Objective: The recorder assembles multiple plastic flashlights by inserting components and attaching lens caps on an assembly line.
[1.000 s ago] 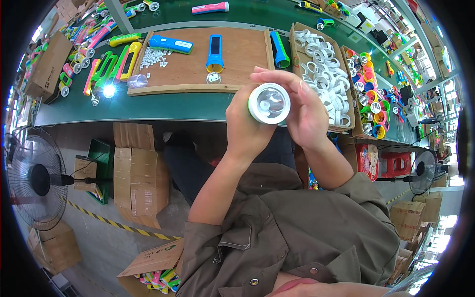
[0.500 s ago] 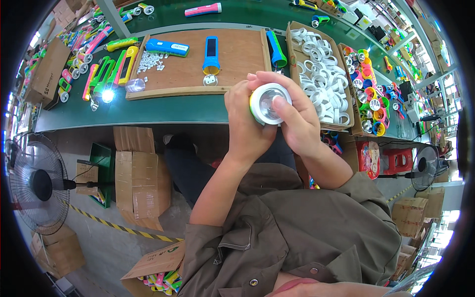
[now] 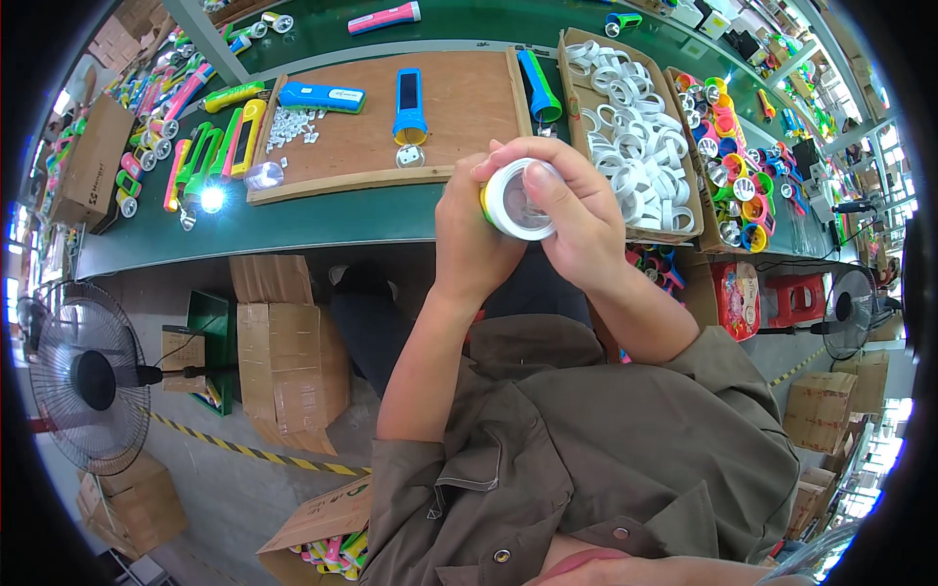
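1. Landmark: wooden tray (image 3: 459,117) with raised edges, lying on the green desk (image 3: 342,223).
2. Held thing: a flashlight (image 3: 516,209) with a white ring at its head, in front of the tray's near right corner and raised, nearer the camera than the tray.
3. Key relation: the flashlight's round face is turned up toward the camera. Its long axis appears to run from that face back into the left palm; the body is mostly covered, with only a yellow-green sliver at the ring's left side.
4. Left hand (image 3: 467,223): grip closed around the body. Right hand (image 3: 588,223): grip wrapped on the head from the right, thumb lying over the face. Pressing or merely resting: cannot tell. Neither hand is nearer; both touch the flashlight.
5. On the tray: blue flashlight (image 3: 408,105), lengthwise, open end toward the tray's near edge; clear cup (image 3: 409,156) just beside that end.
6. Edges: carton (image 3: 666,236) of white rings (image 3: 635,137) stands right of the tray, near the right hand, so sideways room looks tight there. More room appears in front of the tray's near edge, to the left.
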A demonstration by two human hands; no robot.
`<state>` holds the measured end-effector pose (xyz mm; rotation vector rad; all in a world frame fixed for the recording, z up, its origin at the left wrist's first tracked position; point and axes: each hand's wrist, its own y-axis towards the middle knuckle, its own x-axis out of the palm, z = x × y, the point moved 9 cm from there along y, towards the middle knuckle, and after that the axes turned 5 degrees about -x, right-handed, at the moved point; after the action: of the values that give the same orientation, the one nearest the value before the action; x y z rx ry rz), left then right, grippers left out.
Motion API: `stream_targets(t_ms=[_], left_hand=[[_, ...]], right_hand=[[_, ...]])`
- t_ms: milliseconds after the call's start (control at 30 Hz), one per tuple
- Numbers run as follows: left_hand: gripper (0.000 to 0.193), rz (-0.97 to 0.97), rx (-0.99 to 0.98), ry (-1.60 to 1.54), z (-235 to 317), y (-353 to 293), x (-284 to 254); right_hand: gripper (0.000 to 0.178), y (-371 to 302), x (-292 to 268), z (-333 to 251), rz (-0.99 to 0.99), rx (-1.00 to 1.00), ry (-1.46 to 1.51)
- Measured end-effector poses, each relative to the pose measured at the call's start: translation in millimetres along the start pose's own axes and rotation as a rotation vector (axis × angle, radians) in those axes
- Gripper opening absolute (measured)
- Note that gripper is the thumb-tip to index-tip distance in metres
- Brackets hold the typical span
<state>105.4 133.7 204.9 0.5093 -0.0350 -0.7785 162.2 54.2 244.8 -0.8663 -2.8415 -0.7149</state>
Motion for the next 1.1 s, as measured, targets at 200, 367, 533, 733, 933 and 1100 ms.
stream_targets(t_ms=[200, 367, 533, 733, 933, 1100], left_hand=[[0.055, -0.185, -0.089, -0.263, 7, 0, 6], [0.062, -0.393, -0.005, -0.077, 2, 0, 14], [0.064, -0.343, -0.119, -0.113, -3, 4, 12], [0.062, -0.337, -0.192, -0.158, -20, 1, 13], [0.052, -0.412, -0.12, -0.087, -10, 3, 14], [0.051, -0.312, -0.139, -0.194, -7, 3, 8]], right_hand=[[0.03, 18, 10, -12, -0.297, 0.079, -0.162], [0.026, 14, 21, -4, -0.435, 0.241, 0.016], [0.019, 9, 17, 4, -0.311, 0.255, 0.066], [0.031, 15, 19, 5, -0.328, 0.209, 0.044], [0.059, 16, 24, 4, -0.371, 0.202, 0.241], [0.038, 14, 26, -2, -0.383, 0.15, 0.157]])
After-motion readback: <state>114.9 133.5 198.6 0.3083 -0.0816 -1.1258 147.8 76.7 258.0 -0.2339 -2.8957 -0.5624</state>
